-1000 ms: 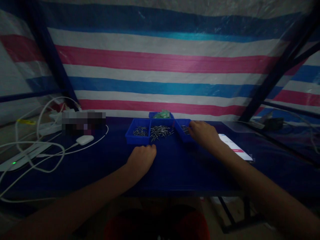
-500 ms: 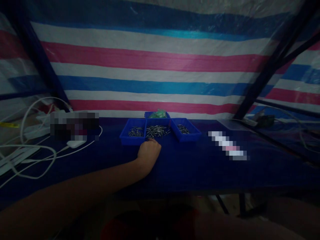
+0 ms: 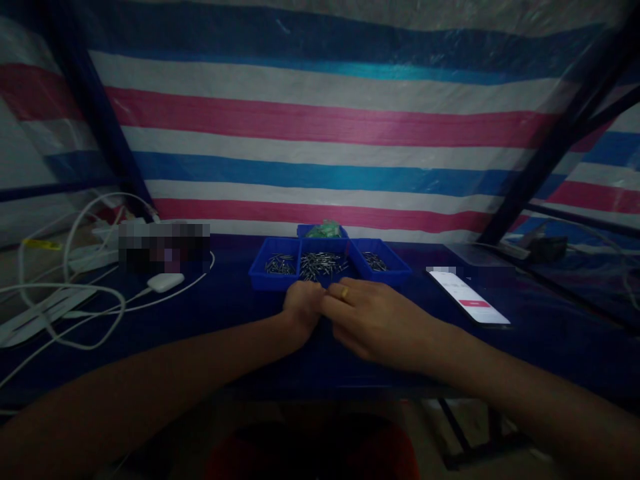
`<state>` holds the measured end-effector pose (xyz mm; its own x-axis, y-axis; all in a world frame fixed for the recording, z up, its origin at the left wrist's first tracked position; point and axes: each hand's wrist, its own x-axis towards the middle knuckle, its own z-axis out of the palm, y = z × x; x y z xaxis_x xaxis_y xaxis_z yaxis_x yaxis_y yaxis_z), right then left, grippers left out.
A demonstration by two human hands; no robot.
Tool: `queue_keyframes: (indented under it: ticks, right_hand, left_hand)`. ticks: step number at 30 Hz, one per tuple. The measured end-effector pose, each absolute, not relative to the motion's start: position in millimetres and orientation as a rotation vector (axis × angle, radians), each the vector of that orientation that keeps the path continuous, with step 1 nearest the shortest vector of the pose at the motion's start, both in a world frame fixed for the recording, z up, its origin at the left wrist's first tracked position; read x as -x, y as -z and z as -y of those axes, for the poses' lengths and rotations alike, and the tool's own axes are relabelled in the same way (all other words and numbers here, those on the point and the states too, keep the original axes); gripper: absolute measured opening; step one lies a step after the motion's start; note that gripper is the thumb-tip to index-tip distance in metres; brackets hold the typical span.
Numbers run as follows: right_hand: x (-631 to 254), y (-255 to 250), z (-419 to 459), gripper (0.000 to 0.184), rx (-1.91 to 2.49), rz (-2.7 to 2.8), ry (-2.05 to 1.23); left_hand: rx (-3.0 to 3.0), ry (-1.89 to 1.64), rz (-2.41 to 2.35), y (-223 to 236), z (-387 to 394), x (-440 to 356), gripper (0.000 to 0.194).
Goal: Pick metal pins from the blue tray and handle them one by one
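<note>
My left hand [image 3: 303, 307] is closed just in front of the blue trays; whatever its fingers hold is hidden. My right hand [image 3: 373, 320], with a ring on one finger, meets it from the right, fingertips bent together against the left hand. Beyond them, a heap of small metal pins or screws [image 3: 323, 264] lies between two blue trays. The left blue tray [image 3: 257, 272] and the right blue tray [image 3: 397, 273] hold more such metal pieces. Behind the heap, another blue tray [image 3: 301, 231] holds a greenish plastic bag [image 3: 325, 230].
A lit phone [image 3: 465, 297] lies on the blue table [image 3: 225, 360] at the right. White cables [image 3: 123, 303] and a white charger [image 3: 166, 283] clutter the left side, near a blurred-out object. A striped tarp [image 3: 320, 127] hangs behind, between dark metal posts.
My right hand has come in from the right and joined my left hand, which stays closed before the trays. The view has shifted slightly.
</note>
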<state>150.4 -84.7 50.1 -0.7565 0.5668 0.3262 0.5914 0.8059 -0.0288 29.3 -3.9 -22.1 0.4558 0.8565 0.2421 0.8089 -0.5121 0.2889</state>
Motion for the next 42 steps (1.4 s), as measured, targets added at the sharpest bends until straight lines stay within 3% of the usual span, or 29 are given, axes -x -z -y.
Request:
queue_keyframes:
  ticks: [4,9,22,33,42]
  right_hand:
    - [-160.5,-13.4,30.4,0.022,1.086,2.776,0.091]
    - [-171.3,11.4,8.1,0.009,1.21,2.686,0.033]
    - [-184.9,9.1,2.0,0.012,1.055,2.641,-0.244]
    - [-187.7,10.2,-1.4,0.013,1.072,2.646,-0.287]
    - [-188.5,14.3,-3.4,0.03,1.142,2.511,-0.266]
  left_hand:
    - [-2.64,-0.364,-1.633,17.7,2.8,-23.1,0.022]
    - [-2.848,-0.083,-1.759,8.6,8.1,-18.8,0.023]
    - [-2.896,-0.092,-1.745,5.9,9.6,-21.3,0.021]
    - [-2.898,-0.074,-1.763,7.4,6.1,-20.9,0.021]
    - [-3.007,-0.176,-1.432,3.9,3.0,-21.9,0.025]
